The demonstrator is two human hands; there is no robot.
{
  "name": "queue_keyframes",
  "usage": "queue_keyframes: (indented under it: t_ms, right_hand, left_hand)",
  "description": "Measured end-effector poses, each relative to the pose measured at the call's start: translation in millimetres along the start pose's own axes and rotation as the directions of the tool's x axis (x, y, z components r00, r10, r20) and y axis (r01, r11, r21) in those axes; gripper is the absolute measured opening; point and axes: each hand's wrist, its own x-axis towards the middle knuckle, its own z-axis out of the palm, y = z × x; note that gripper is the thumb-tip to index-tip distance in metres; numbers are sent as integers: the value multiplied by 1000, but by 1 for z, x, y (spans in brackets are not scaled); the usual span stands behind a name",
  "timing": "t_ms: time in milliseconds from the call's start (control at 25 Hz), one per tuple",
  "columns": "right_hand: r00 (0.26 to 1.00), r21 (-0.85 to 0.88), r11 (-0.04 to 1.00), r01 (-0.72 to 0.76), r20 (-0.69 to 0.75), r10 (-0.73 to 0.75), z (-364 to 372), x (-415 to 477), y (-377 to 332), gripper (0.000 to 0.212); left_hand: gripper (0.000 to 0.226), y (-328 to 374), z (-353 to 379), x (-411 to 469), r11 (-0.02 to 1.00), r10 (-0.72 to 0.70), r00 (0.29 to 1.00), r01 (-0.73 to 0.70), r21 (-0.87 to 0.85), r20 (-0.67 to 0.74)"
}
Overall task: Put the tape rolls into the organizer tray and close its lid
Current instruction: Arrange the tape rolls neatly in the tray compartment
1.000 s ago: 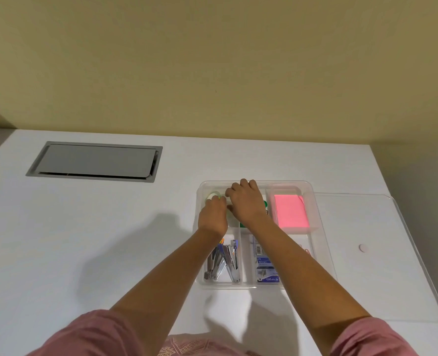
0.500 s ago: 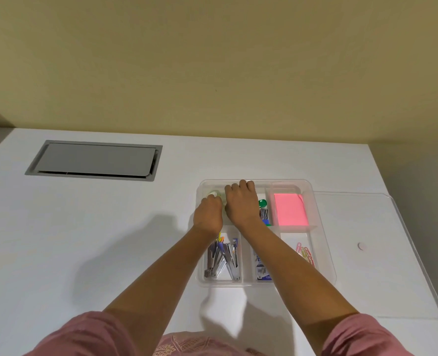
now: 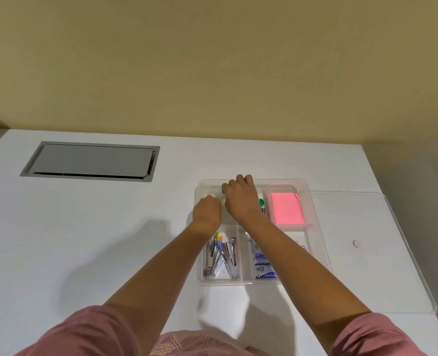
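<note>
A clear organizer tray sits on the white desk, divided into compartments. Both my hands reach into its back left compartment. My left hand is curled over a pale tape roll, of which only a sliver shows past my knuckles. My right hand is next to it, fingers bent down into the same compartment; what is under it is hidden. The clear lid lies flat on the desk just right of the tray, off it.
The tray also holds pink sticky notes, a green round item, metal staplers, staple boxes and paper clips. A grey cable hatch is set into the desk at back left. The desk edge runs close on the right.
Both hands have shifted slightly left inside the back compartment. The right hand has uncovered the green item, and less of the tape roll shows.
</note>
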Motion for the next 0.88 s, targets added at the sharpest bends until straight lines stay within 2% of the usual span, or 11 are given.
queue_keyframes:
  t_ms: [240,480,720,880]
  right_hand:
    - [989,-63,997,48,142,-38,11,-6,-6,30]
    - [986,-19,998,61,155,-57,16,-6,-9,24]
    - [975,21,995,102,197,-104,22,-7,-4,34]
    - [965,9,992,129,229,-127,20,-8,-2,39]
  left_hand:
    - [29,-1,-5,0,999,-24,999,23,-38,-29]
    - [28,-1,-1,3,1000,13,1000,-14,11,24]
    - [24,-10,1,7,962,143,977,-100,254,-156]
    - [25,-23,3,12,959,108,971,-46,278,-213]
